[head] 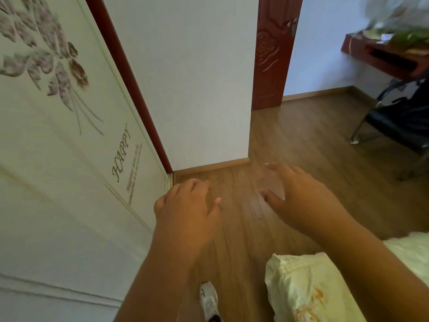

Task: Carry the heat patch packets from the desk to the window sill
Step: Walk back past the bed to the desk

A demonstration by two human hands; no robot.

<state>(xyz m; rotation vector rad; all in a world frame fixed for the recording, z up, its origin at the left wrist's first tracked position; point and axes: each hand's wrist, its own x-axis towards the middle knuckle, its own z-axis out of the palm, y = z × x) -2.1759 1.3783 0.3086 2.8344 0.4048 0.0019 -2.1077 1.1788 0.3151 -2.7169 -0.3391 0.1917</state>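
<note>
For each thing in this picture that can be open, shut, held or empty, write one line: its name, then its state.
left hand: fingers curled loosely, holding nothing.
right hand: open, fingers spread, holding nothing.
red door: swung open against the wall.
desk: cluttered on top; contents too blurred to name.
chair: nobody sitting on it.
shoe: worn, on the wooden floor.
heat patch packets: none visible.

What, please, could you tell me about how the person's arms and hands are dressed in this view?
Both forearms are bare, with no sleeves showing. The left hand and right hand wear no gloves, rings, watch or bracelets that I can see. The fingers have short, pale nails.
</note>
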